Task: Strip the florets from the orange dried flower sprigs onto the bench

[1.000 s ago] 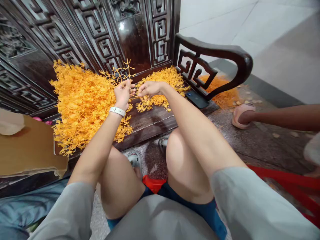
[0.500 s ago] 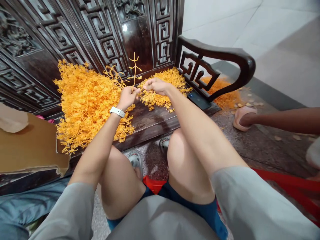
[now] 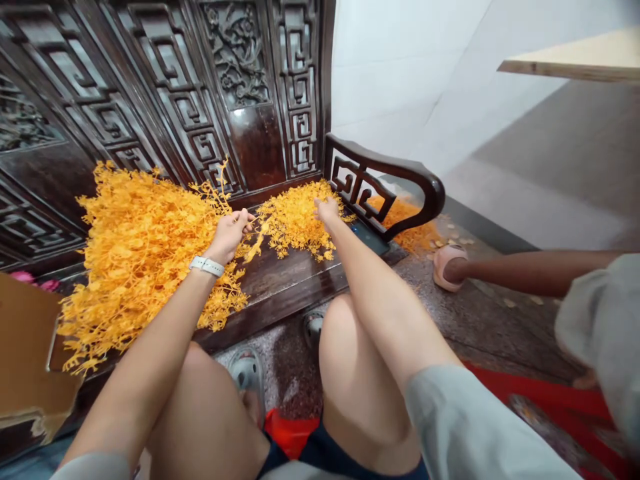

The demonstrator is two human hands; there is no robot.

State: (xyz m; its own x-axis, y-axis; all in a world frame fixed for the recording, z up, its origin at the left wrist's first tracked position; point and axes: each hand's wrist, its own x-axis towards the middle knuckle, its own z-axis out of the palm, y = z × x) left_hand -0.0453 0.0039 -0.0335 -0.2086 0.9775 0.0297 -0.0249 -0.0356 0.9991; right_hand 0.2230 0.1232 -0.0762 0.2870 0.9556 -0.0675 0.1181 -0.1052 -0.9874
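Left hand (image 3: 230,235) pinched a wiry orange sprig (image 3: 253,220), just beside the big frizzy heap (image 3: 150,247)! Right hand (image 3: 328,213) was over at the smaller, knobbly heap (image 3: 293,217), its grip impossible to tell. Both heaps sat on the glossy wooden table (image 3: 285,275), against its angular carved back (image 3: 256,150).

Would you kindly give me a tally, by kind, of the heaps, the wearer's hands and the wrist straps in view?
Heaps: 3 (large yellow heap, smaller yellow heap, orange heap beyond the armrest)
Hands: 2 (left hand, right hand)
Wrist straps: 1 (white strap)
Total: 6
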